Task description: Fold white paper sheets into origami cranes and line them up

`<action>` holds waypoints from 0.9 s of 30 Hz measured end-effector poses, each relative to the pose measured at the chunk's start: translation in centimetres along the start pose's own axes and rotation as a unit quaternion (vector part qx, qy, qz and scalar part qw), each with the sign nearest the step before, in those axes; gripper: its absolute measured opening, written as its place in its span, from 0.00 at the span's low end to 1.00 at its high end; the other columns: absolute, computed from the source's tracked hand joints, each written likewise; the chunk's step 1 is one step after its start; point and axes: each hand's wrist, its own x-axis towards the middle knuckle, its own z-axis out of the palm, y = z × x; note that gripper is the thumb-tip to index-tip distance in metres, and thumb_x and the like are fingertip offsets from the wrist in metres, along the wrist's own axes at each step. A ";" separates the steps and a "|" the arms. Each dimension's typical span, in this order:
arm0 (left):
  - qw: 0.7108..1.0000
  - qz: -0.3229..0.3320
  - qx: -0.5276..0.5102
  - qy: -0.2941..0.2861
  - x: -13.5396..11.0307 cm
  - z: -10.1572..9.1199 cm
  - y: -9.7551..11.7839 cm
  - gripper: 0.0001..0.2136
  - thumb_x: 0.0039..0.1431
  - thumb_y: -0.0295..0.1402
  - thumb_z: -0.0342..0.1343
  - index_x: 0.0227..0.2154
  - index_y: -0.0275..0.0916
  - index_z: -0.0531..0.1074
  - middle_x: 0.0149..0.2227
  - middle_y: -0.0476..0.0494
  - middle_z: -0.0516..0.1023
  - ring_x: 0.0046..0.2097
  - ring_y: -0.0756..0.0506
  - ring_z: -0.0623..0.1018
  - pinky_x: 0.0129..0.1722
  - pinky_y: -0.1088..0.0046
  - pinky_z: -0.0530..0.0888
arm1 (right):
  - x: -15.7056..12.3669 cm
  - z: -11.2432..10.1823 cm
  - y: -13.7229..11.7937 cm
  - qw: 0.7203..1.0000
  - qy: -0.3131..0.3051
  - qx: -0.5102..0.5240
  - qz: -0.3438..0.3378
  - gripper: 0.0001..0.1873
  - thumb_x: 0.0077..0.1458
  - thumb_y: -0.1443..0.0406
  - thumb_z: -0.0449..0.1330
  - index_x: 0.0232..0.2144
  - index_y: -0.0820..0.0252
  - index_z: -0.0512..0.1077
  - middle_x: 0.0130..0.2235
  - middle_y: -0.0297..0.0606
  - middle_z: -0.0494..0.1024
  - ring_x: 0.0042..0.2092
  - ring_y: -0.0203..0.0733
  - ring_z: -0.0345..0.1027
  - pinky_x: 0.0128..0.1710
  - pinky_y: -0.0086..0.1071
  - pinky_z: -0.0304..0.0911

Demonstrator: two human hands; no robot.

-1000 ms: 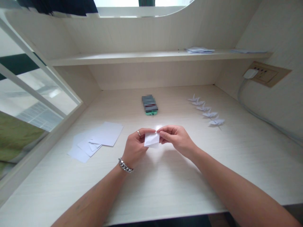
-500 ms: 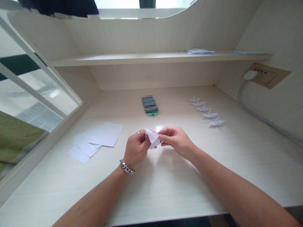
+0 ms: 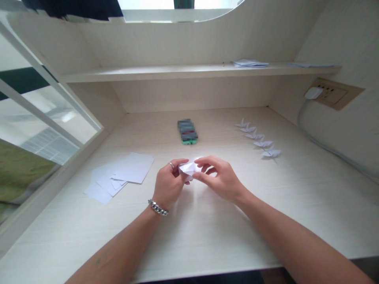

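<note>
Between my hands, above the desk, is a piece of folded white paper [image 3: 187,169] with creased facets. My left hand [image 3: 169,182], with a ring on a finger and a chain bracelet at the wrist, grips its left side between thumb and fingers. From the right, my right hand [image 3: 220,175] pinches the paper's other side with curved thumb and fingers at its upper and lower edges. Part of the paper is hidden behind the left fingers. Several white origami cranes [image 3: 263,144] stand in a slanting row at the back right.
Loose sheets of white paper [image 3: 134,167] lie overlapping on the left of the desk [image 3: 189,244]. A blurred dark and green object [image 3: 187,132] sits at the back centre. Folded papers [image 3: 250,63] rest on the shelf. A cable [image 3: 325,149] runs down from the wall socket [image 3: 337,94].
The folded paper has tipped from an upright point to a flatter, wider shape. My right thumb and fingers have spread apart around its right side. The cranes and loose sheets stay put.
</note>
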 end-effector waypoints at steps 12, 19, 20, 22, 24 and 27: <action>0.957 0.159 0.239 0.032 -0.5 0.3 -0.8 0.14 0.56 0.30 0.56 0.45 0.40 0.77 0.31 0.46 0.81 0.27 0.49 0.75 0.31 0.74 0.71 | -0.9 1.0 -0.3 0.972 0.056 -0.215 -0.081 0.14 0.57 0.71 0.53 0.43 0.58 0.74 0.41 0.41 0.80 0.39 0.43 0.73 0.38 0.34 0.66; 0.960 0.184 0.211 0.009 -0.5 0.3 -1.2 0.15 0.56 0.26 0.54 0.45 0.42 0.77 0.39 0.44 0.82 0.31 0.48 0.76 0.34 0.73 0.72 | -0.4 0.7 0.2 0.984 0.093 -0.151 0.012 0.14 0.55 0.69 0.54 0.39 0.55 0.77 0.33 0.35 0.82 0.31 0.41 0.73 0.33 0.32 0.64; 0.963 0.180 0.203 0.006 -0.5 0.3 -1.2 0.15 0.56 0.26 0.54 0.45 0.42 0.77 0.40 0.44 0.82 0.32 0.48 0.77 0.34 0.73 0.73 | -0.3 0.6 0.2 0.985 0.095 -0.143 0.018 0.14 0.55 0.69 0.54 0.39 0.55 0.77 0.33 0.35 0.82 0.31 0.41 0.73 0.33 0.31 0.64; 0.968 0.167 0.186 -0.005 -0.5 0.4 -1.0 0.16 0.55 0.26 0.54 0.45 0.42 0.77 0.40 0.44 0.82 0.33 0.48 0.78 0.33 0.74 0.73 | -0.3 0.6 0.2 0.986 0.100 -0.131 0.020 0.14 0.55 0.69 0.53 0.39 0.55 0.77 0.35 0.35 0.82 0.32 0.41 0.74 0.34 0.31 0.64; 0.973 0.149 0.173 -0.020 -0.5 0.5 -0.8 0.17 0.54 0.25 0.54 0.46 0.42 0.77 0.39 0.44 0.82 0.33 0.47 0.78 0.33 0.74 0.74 | -0.3 0.6 0.1 0.987 0.099 -0.129 0.012 0.14 0.56 0.68 0.53 0.41 0.55 0.77 0.37 0.36 0.82 0.33 0.41 0.74 0.35 0.31 0.65; 0.979 0.115 0.160 -0.042 -0.5 0.6 -0.4 0.18 0.52 0.24 0.53 0.46 0.41 0.77 0.38 0.46 0.82 0.33 0.48 0.79 0.34 0.74 0.75 | -0.4 0.8 -0.1 0.989 0.081 -0.126 -0.013 0.14 0.58 0.67 0.54 0.42 0.55 0.76 0.41 0.38 0.81 0.36 0.42 0.75 0.36 0.32 0.66</action>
